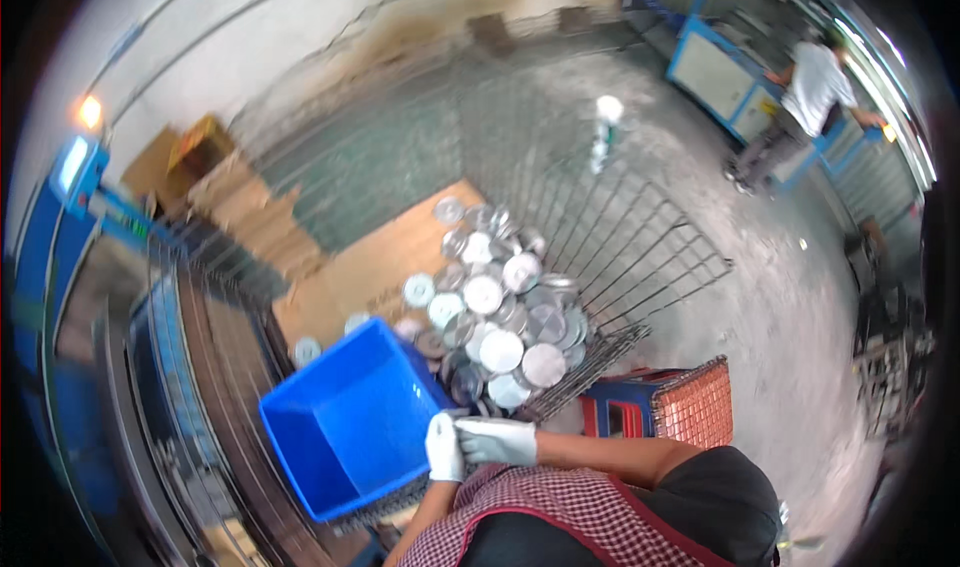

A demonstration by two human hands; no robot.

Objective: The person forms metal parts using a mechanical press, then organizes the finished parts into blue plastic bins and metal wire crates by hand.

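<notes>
Both my hands wear white work gloves and meet in front of my checked apron, beside the near right corner of a blue plastic bin [345,442]. My left hand [445,449] is curled, fingers upward. Against it presses my right hand [497,441], its fingers closed at the left glove; whether anything small lies between them is hidden. The bin is tilted and its visible inside holds nothing. Just beyond it, a heap of round silvery metal discs [483,295] lies on a cardboard sheet [365,267] in a wire cage.
The cage's wire side panel [640,252] slopes outward at the right. A blue and red stool [625,412] with a woven reddish seat stands near my right elbow. Machine parts [190,387] line the left. A person [810,92] works at a blue-framed bench far right.
</notes>
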